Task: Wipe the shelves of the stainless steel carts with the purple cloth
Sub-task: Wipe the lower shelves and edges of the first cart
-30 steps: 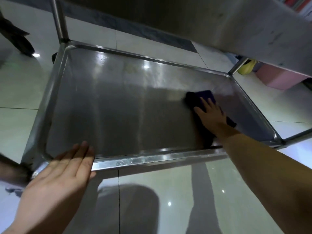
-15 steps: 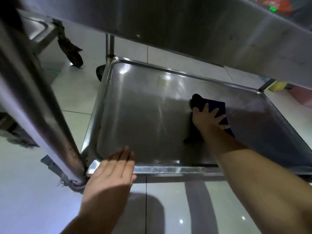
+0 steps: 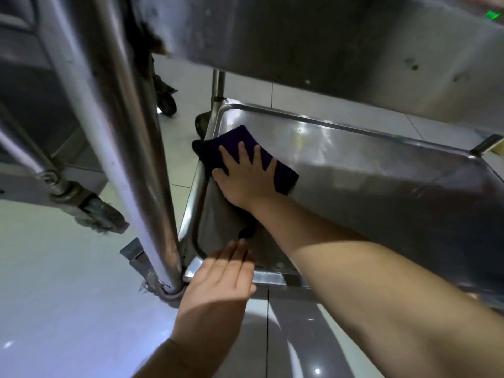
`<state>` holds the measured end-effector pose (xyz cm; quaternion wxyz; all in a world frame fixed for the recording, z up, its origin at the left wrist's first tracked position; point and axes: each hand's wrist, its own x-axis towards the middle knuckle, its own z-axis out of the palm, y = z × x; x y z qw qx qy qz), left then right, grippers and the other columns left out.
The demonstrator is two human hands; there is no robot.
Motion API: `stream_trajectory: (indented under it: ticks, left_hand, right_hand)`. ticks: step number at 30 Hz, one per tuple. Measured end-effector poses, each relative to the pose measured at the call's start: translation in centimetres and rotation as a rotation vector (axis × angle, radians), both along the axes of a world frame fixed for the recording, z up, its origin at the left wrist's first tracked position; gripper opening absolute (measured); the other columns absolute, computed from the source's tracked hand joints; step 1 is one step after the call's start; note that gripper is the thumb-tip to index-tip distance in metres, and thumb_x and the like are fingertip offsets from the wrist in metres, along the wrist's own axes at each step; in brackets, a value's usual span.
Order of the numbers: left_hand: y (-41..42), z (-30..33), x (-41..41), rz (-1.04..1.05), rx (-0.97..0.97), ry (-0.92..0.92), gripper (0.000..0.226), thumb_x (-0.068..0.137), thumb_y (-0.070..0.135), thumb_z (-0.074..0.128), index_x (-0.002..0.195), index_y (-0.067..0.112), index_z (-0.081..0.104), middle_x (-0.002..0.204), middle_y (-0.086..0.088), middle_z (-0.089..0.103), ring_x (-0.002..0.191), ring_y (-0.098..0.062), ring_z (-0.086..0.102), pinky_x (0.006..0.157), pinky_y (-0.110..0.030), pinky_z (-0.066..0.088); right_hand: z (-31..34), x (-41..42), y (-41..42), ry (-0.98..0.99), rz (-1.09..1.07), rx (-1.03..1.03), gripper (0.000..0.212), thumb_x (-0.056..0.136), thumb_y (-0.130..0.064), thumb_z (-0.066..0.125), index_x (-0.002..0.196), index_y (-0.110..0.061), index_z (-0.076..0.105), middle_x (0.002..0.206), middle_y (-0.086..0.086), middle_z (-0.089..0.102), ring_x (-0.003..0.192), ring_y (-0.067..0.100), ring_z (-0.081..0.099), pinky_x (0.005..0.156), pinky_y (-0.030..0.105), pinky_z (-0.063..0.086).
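It looks like a commercial kitchen or canteen back room — stainless steel carts (image 3: 354,170) on grimy caster wheels (image 3: 102,214), tubular steel legs (image 3: 131,148), and a glossy pale tiled floor (image 3: 68,309) catching the ceiling lights.

Shelf (image 3: 354,170) glossy brushed steel; cloth (image 3: 237,140) matt purple fabric.

No readable text anywhere — no labels, brands or numbers.

Right hand (image 3: 246,177): arm stretched forward, palm down, fingers (image 3: 241,151) spread flat. Left hand (image 3: 218,279): palm down, fingers straight and together.
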<state>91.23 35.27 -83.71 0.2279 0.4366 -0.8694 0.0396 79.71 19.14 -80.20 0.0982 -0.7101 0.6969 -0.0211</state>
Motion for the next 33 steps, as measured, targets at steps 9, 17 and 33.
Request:
stream_trajectory:
  ticks: [9,17,33]
  left_hand:
    - [0.4,1.0,0.9,-0.041,0.019,-0.041,0.044,0.088,0.030,0.040,0.098,0.001,0.071,0.099,-0.015,0.071,0.085,-0.027,0.069,0.084,-0.037,0.047]
    - [0.8,1.2,0.9,-0.043,0.071,-0.040,0.043,0.088,0.027,0.041,0.105,-0.001,0.069,0.112,-0.019,0.067,0.096,-0.032,0.067,0.087,-0.036,0.035]
    - [1.8,2.3,1.7,-0.051,0.160,0.313,0.023,0.078,0.004,0.056,0.092,0.001,0.074,0.094,-0.013,0.068,0.082,-0.035,0.065,0.063,-0.036,0.052]
  right_hand:
    - [0.0,-8.9,5.2,0.053,0.161,0.016,0.058,0.096,-0.060,0.024,0.148,-0.049,0.003,0.161,-0.009,-0.005,0.147,0.018,-0.012,0.117,0.050,-0.009]
    - [1.6,-25.6,11.9,0.088,-0.428,0.072,0.058,0.099,-0.054,0.030,0.151,-0.042,0.008,0.162,-0.007,-0.002,0.148,0.020,-0.003,0.118,0.049,0.000]
    - [0.3,-14.0,11.7,-0.018,-0.814,0.040,0.063,0.096,-0.057,0.018,0.153,-0.035,0.001,0.161,0.008,-0.007,0.145,0.039,-0.012,0.108,0.067,-0.009]
